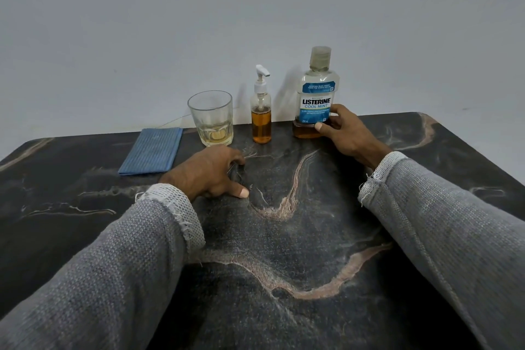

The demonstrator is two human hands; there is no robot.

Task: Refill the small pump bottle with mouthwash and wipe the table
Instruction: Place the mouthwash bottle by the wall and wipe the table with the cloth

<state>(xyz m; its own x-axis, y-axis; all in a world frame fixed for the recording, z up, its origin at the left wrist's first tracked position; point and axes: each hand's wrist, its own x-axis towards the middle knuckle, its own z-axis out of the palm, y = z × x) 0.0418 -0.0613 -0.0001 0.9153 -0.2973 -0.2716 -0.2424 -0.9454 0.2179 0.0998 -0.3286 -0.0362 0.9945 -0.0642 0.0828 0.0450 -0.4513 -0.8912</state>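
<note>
on the table [426, 207], four things stand in a row along the far edge, before the wall [255, 8]. furthest left lies the folded cloth [152, 150], flat on the tabletop. just right of it stands the glass [211, 118], upright, with a little liquid in its bottom. right of the glass, near but apart, stands the small pump bottle [261, 111], upright, its nozzle pointing right. further right stands the mouthwash bottle [318, 88], upright, its cap on. the right hand [345, 133] sits at that bottle's right side, fingers around its lower part. the left hand [213, 173] rests on the tabletop in front of the glass, nearer the person.
</note>
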